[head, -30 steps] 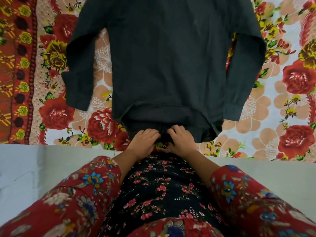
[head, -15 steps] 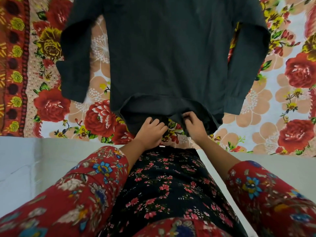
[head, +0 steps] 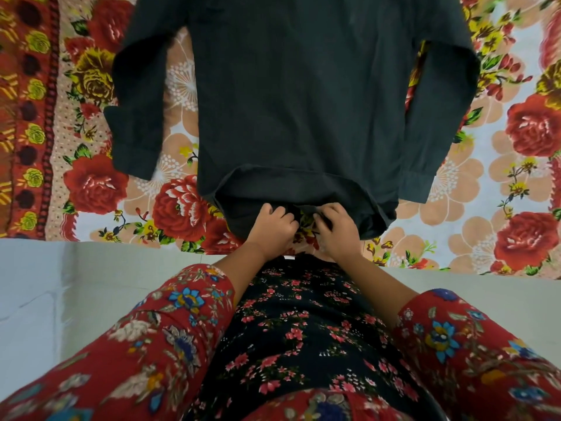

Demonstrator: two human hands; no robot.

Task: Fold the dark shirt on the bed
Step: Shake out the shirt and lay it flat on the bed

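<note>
At lower centre the left hand (head: 274, 221) and right hand (head: 337, 229) sit close together, knuckles up, fingers curled round the near hem of the dark charcoal long-sleeved fabric shirt (head: 303, 101). The shirt lies flat on the red-rose floral bedsheet (head: 501, 208). Its long axis runs straight away from the hands toward the top of the frame. Both hands are equally near, so a fold would likely carry the hem up-frame. No container shows.

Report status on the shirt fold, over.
left hand and right hand both hold the near hem. The dark shirt lies spread on the floral bedsheet, sleeves out, unfolded. Nothing on top of it.
</note>
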